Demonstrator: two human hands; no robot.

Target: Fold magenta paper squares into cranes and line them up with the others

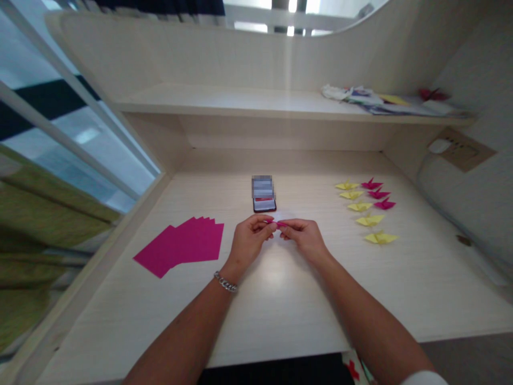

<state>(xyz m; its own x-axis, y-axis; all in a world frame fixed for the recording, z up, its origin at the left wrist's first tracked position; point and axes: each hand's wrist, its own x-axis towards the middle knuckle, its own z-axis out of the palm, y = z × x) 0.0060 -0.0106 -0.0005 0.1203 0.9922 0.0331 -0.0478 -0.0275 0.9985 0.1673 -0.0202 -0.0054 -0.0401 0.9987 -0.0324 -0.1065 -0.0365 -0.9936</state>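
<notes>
Over the middle of the pale wooden desk (280, 299), my left hand (250, 238) and my right hand (304, 236) meet fingertip to fingertip. Both pinch a small folded piece of magenta paper (278, 222), mostly hidden by the fingers. A silver bracelet (225, 282) circles my left wrist. Just beyond the hands lies a phone (264, 194) with its screen lit. To the left a fanned stack of magenta paper sheets (182, 245) lies flat on the desk.
At the right, several yellow paper cranes (366, 213) and three magenta paper cranes (379, 193) stand in two rows. A shelf (256, 104) above holds papers (385, 99) at its right end. A wall socket plate (460, 149) sits on the right wall.
</notes>
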